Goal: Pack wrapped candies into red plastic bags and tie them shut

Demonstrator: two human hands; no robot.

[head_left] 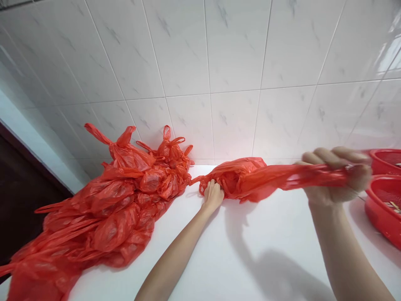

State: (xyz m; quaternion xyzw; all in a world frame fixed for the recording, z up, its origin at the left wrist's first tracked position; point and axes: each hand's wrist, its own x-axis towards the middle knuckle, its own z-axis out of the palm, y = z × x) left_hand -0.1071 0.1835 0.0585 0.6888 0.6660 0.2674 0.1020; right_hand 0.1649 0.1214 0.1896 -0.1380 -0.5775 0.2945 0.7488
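A red plastic bag (pixel 260 177) is stretched sideways between my two hands above the white tabletop. My left hand (pixel 213 193) is closed on its crumpled left end, close to the table, with the fingertips hidden in the folds. Farther right and higher, my right hand (pixel 336 173) has its fingers wrapped round the bag's other end, which is drawn out into a narrow twisted strip. To the left lies a heap of filled, knotted red plastic bags (pixel 115 225); a thin red strip from the bag's left end reaches this heap.
Red plastic baskets (pixel 380 209) stand at the right edge, the nearer one with small pale pieces inside. A white tiled wall (pixel 234 121) rises behind the white table (pixel 266 259). A dark opening is at the far left.
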